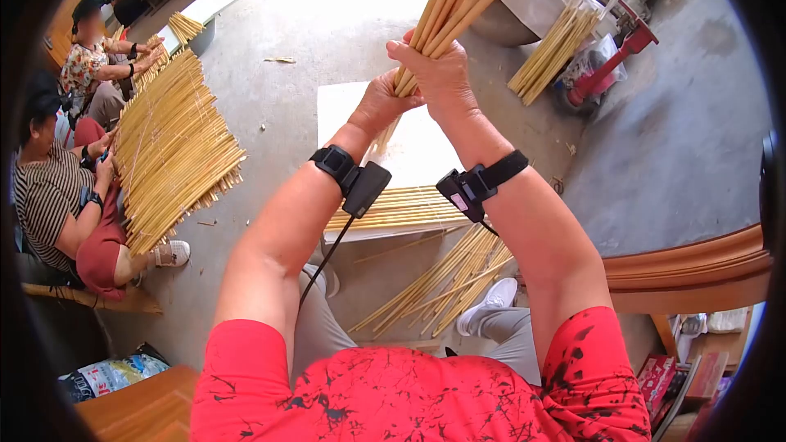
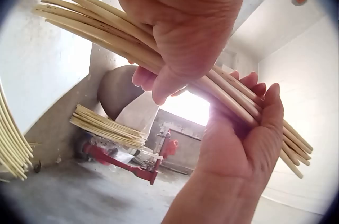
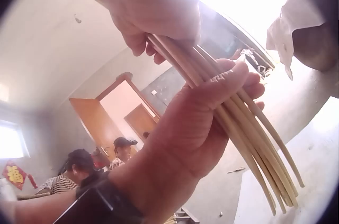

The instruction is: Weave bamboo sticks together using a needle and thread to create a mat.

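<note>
Both hands grip one bundle of straight, yellowish sticks (image 1: 446,12), raised well above a white board (image 1: 348,102). My left hand (image 1: 383,102) holds the lower part, its thumb lying along the sticks in the right wrist view. Higher up, my right hand (image 1: 446,78) has its fingers curled round the same bundle. The left wrist view shows the left hand (image 2: 185,23) and right hand (image 2: 233,144) a short way apart, with tapered stick ends (image 2: 69,15) fanning out past the left one. More sticks (image 1: 401,206) lie side by side along the board's near edge.
Loose sticks (image 1: 446,282) lie on the floor by the feet. At the right, another bundle (image 1: 557,49) leans near a red metal frame (image 1: 618,69). Two people sit at the left with a large stick mat (image 1: 176,135). A curved wooden edge (image 1: 696,266) stands at right.
</note>
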### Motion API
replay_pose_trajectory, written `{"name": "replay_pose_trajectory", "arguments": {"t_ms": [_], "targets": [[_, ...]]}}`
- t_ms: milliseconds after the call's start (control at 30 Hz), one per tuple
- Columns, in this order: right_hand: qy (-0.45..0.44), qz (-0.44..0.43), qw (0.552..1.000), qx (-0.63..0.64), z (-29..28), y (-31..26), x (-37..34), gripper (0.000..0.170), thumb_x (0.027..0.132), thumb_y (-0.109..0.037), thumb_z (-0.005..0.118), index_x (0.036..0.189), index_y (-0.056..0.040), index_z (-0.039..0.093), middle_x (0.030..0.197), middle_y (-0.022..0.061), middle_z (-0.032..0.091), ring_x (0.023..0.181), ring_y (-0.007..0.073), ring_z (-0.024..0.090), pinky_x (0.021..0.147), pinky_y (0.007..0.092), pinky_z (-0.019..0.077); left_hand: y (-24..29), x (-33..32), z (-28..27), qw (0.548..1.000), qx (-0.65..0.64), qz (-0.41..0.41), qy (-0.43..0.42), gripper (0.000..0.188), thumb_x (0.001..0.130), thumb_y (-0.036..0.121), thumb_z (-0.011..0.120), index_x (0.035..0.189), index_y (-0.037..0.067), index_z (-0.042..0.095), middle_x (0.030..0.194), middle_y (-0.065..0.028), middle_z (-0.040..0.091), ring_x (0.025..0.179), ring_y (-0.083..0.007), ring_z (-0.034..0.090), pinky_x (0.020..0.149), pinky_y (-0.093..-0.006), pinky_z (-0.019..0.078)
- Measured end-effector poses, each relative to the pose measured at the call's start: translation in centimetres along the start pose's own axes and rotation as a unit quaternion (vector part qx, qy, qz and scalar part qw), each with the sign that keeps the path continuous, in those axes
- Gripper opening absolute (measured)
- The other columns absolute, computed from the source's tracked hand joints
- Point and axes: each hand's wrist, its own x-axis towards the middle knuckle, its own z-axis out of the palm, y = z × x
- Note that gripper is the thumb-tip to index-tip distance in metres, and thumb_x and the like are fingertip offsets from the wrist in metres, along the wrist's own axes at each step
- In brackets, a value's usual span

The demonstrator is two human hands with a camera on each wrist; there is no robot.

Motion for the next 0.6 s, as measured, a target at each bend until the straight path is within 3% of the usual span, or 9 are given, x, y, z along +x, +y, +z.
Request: {"name": "replay_pose_trajectory", "arguments": {"t_ms": [100,167,233,300,367,500,533,600], "targets": [[-0.032,0.021,0.999,-0.003,0.2,-0.9,0.3,0.022,0.069,-0.006,0.073,0.087,-0.0028,0.059,0.080,0.0021,0.060,0.075,0.0102,0.058,0.066,0.0234,0.0470,0.5,0.2,0.1,1.000,-0.012,0.022,0.009,0.029,0.072,0.009,0.071,0.097,0.004,0.058,0.088,-0.0009,0.062,0.081,-0.0105,0.056,0.075,-0.0264,0.0470],[-0.032,-0.024,0.999,-0.004,0.3,-0.1,0.4,0.022,0.070,-0.006,0.072,0.087,-0.0034,0.059,0.081,0.0022,0.061,0.076,0.0096,0.057,0.068,0.0232,0.0466,-1.3,0.7,-0.2,0.996,0.055,0.050,0.039,0.033,0.071,0.010,0.072,0.100,0.004,0.057,0.090,-0.0022,0.062,0.083,-0.0112,0.056,0.077,-0.0271,0.0467],[-0.034,-0.022,0.999,-0.006,0.2,0.6,0.1,0.022,0.070,-0.005,0.072,0.088,-0.0034,0.059,0.081,0.0022,0.061,0.076,0.0094,0.057,0.068,0.0233,0.0467,-1.8,0.4,0.1,0.998,0.004,0.057,0.041,0.036,0.070,0.010,0.072,0.101,0.003,0.057,0.090,-0.0027,0.062,0.084,-0.0115,0.056,0.076,-0.0272,0.0466],[-0.031,0.027,0.999,-0.006,0.2,1.1,0.0,0.022,0.071,-0.005,0.071,0.088,-0.0036,0.059,0.079,0.0021,0.061,0.075,0.0093,0.057,0.068,0.0230,0.0468,-2.4,0.3,-0.1,1.000,0.012,-0.011,0.024,0.036,0.069,0.009,0.072,0.102,0.004,0.057,0.091,-0.0029,0.062,0.085,-0.0110,0.056,0.076,-0.0271,0.0464],[-0.024,0.029,0.999,-0.033,0.1,1.2,0.2,0.019,0.072,-0.005,0.070,0.087,-0.0032,0.058,0.078,0.0030,0.060,0.073,0.0104,0.058,0.066,0.0242,0.0478,-2.6,0.2,0.1,0.999,-0.006,-0.009,0.033,0.033,0.069,0.009,0.072,0.099,0.005,0.058,0.090,-0.0012,0.062,0.084,-0.0105,0.055,0.075,-0.0269,0.0461],[0.033,0.007,0.998,0.052,-0.9,-1.9,0.4,0.016,0.073,-0.005,0.069,0.082,-0.0031,0.056,0.076,0.0043,0.059,0.068,0.0143,0.059,0.065,0.0266,0.0496,-2.9,0.2,0.4,0.994,0.047,0.085,0.055,0.028,0.068,0.011,0.073,0.089,0.006,0.056,0.079,-0.0030,0.061,0.070,-0.0118,0.054,0.066,-0.0279,0.0470],[0.051,0.009,0.993,0.109,-1.3,-3.7,0.2,0.015,0.073,-0.004,0.068,0.080,-0.0030,0.055,0.075,0.0050,0.058,0.066,0.0159,0.060,0.065,0.0275,0.0502,-1.2,-0.1,0.6,0.979,0.150,0.119,0.072,0.034,0.066,0.012,0.074,0.092,0.007,0.052,0.076,-0.0102,0.061,0.067,-0.0211,0.059,0.063,-0.0316,0.0481],[0.086,-0.016,0.985,0.150,-2.9,-6.6,-0.1,0.015,0.073,-0.003,0.067,0.080,-0.0030,0.055,0.074,0.0050,0.058,0.066,0.0159,0.060,0.063,0.0267,0.0497,1.8,-1.6,2.1,0.916,0.322,0.198,0.135,0.040,0.066,0.012,0.073,0.097,0.006,0.049,0.077,-0.0133,0.060,0.071,-0.0277,0.060,0.062,-0.0341,0.0488]]}}
